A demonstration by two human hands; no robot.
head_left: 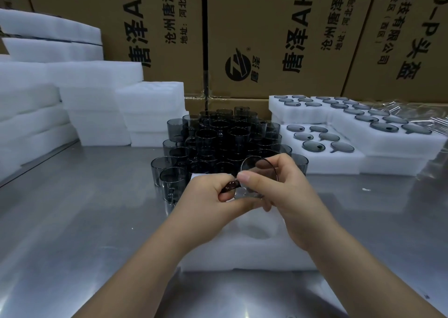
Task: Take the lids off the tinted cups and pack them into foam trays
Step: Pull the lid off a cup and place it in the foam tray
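The right hand [286, 191] grips a smoky clear round cup [260, 172] tipped sideways, axis toward the camera, over the white foam tray [242, 252] beneath both hands. The left hand [208, 196] pinches a dark curved piece [231, 186] at its rim, too blurred to identify.

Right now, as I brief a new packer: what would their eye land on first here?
In the centre, the left hand and right hand grip one smoky tinted plastic cup above a white foam tray. Just behind stands a dense cluster of dark tinted cups on the shiny metal table. On the right lie filled white foam trays.
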